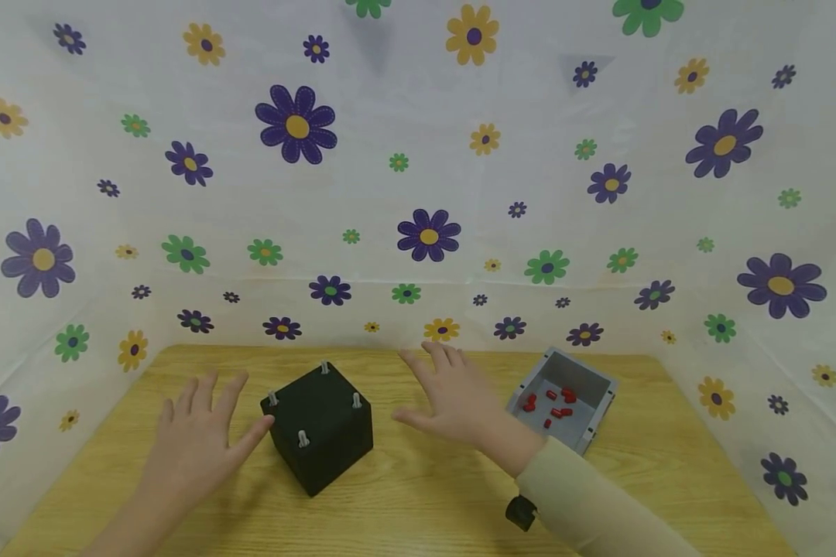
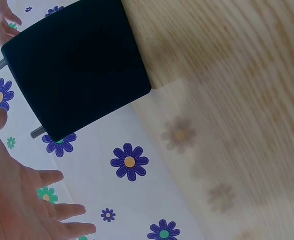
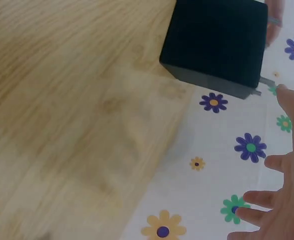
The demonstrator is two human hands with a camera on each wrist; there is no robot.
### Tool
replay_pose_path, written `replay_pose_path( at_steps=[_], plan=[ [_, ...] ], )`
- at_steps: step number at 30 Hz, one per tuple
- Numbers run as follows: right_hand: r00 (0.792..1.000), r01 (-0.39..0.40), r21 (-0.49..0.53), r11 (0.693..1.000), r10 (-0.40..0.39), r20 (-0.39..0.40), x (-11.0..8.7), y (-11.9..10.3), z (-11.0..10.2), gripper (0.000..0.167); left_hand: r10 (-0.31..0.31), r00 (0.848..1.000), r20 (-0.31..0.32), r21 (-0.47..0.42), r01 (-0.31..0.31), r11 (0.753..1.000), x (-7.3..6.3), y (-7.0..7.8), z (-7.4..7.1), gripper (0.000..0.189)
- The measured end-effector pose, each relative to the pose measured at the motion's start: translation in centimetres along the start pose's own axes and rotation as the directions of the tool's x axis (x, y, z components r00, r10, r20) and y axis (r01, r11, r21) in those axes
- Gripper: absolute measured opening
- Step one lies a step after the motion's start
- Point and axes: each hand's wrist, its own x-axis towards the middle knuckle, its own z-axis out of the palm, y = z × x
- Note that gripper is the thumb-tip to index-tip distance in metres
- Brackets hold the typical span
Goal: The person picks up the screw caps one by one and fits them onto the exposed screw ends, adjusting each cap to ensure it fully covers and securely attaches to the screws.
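Observation:
A black box [image 1: 323,425] stands on the wooden table, turned so one corner faces me, with a grey peg [image 1: 303,439] standing up near each corner of its top. On its left is my left hand [image 1: 198,441], fingers spread and holding nothing; the thumb tip overlaps the box's edge in the head view, and I cannot tell if it touches. To the box's right hovers my right hand [image 1: 456,398], also spread and holding nothing. Both wrist views show the box [image 2: 79,70] beside extended fingers. Further right, a grey bin [image 1: 578,371] holds several small red pieces [image 1: 552,394].
A wooden table [image 1: 418,510] lies under everything. White sheets with printed flowers [image 1: 418,178] rise along its back and both sides. Under my right sleeve [image 1: 592,495] shows a small black object [image 1: 521,512], apparently the wrist camera.

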Motion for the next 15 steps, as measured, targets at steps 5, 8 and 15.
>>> replay_pose_path(
  at_steps=[5,8,15],
  plan=[
    [0.999,0.026,-0.032,0.999,-0.025,0.028,0.3,-1.1,0.8,0.087,-0.003,1.000,0.017,0.001,0.003,1.000,0.2,-0.1,0.5,0.084],
    [0.999,0.030,-0.007,1.000,-0.030,0.034,0.4,-1.6,1.1,0.085,0.004,1.000,0.011,0.005,-0.005,1.000,0.2,-0.1,0.8,0.083],
    [0.999,0.038,0.069,0.997,-0.040,0.034,0.9,-2.5,2.3,0.084,0.009,1.000,0.000,-0.004,-0.009,1.000,-0.1,0.3,1.6,0.080]
  ],
)
